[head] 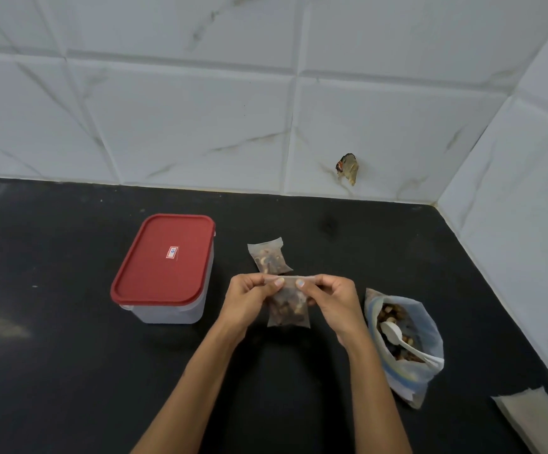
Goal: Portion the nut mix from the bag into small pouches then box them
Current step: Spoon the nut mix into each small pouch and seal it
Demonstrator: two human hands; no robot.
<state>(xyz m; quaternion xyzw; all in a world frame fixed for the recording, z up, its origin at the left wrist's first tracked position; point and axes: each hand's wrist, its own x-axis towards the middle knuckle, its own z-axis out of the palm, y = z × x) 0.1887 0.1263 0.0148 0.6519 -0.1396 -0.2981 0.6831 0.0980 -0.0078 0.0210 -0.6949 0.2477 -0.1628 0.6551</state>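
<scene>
The black countertop (69,371) carries everything. Largest on it is the clear storage box (168,303) with its red lid (164,258) pressed on, at about nine o'clock from the hands. Nothing can go in until that lid comes off, so boxing has not begun.

Next in size is the zip bag of nut mix (407,352), at about four o'clock from the hands, mouth open, with plenty of nuts left inside and a white plastic spoon (397,337) resting in it, bowl up.

Then the pouches. The pouch in hand (287,309) hangs above the counter, filled, its top strip pinched between both hands: the left hand (249,303) grips the left part of the strip with thumb against curled fingers, and the right hand (328,303) grips the right part likewise. By my reading this is the sealing step for a second portion. A finished pouch (269,258) lies flat on the counter at twelve o'clock, just beyond the hands.

So two portions are made or nearly made; more scooping probably remains, then all the boxing.

At five o'clock, well apart, a scrap of pale paper (528,417) lies at the counter's edge. A small dark stub (347,168) sticks out of the tiled wall (200,109) at one o'clock. Neither obstructs the work.
</scene>
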